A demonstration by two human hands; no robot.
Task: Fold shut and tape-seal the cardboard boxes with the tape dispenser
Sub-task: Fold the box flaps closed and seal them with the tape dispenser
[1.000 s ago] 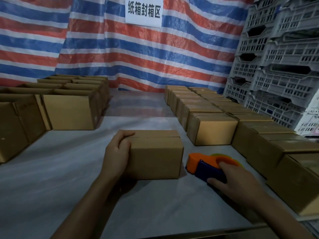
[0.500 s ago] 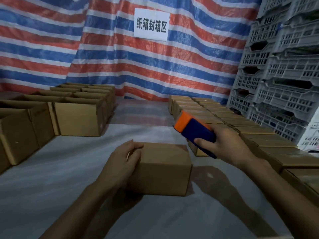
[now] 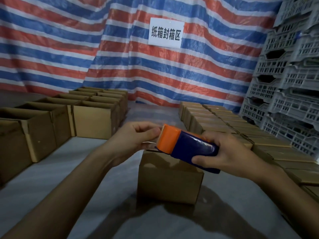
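Tape dispenser (image 3: 186,147) | gripped in right hand (image 3: 231,156) | orange end toward left hand (image 3: 136,137), pinching there

We see an orange-and-navy tape dispenser (image 3: 183,147), brown cardboard boxes (image 3: 170,176), a red, blue and white striped tarp (image 3: 69,49) and grey crates (image 3: 293,83).

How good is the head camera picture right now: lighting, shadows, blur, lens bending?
Head view: dim overall, with the table grey and murky; dark shadows of the arms fall in front of the box; a small glare streak sits on the blue body of the tape dispenser; both hands, left and right, look slightly soft; the wide-angle lens bends the crates and striped tarp at the edges.
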